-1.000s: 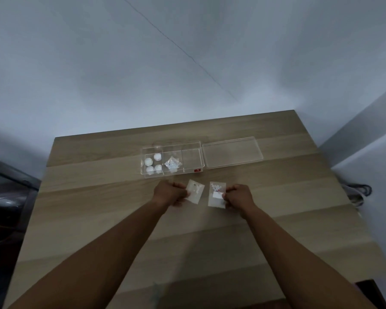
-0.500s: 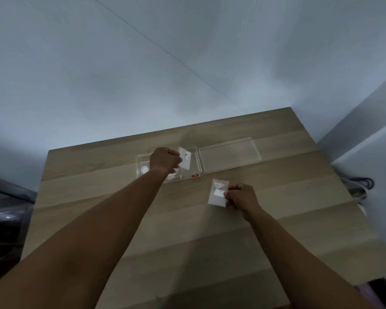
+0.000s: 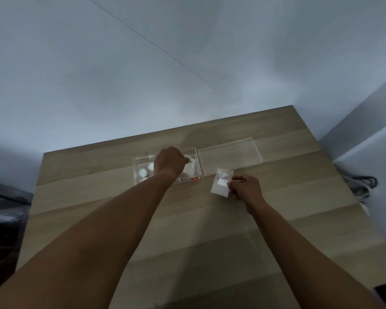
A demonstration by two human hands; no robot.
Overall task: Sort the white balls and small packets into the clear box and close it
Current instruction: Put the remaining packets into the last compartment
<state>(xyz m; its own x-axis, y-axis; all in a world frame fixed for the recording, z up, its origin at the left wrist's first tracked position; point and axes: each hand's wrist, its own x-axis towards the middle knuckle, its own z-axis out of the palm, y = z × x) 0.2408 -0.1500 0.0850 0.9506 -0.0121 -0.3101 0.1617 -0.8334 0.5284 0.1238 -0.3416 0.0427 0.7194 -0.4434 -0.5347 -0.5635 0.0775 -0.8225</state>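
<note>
The clear box stands open at the table's far middle, with white balls in its left compartment. My left hand hovers over the box's middle and right part, fingers pinched on a small packet that lies low in the right compartment. My right hand holds a second small packet upright by its right edge, just in front of the box's right corner. The clear lid lies flat to the right of the box. My left hand hides the middle compartment.
The wooden table ends at a wall behind the box. A dark bag sits off the left edge. Cables lie on the floor past the right edge.
My left hand carried its packet from in front of the box up over it and has lowered it into the right compartment. My right hand lifted its packet slightly toward the box.
</note>
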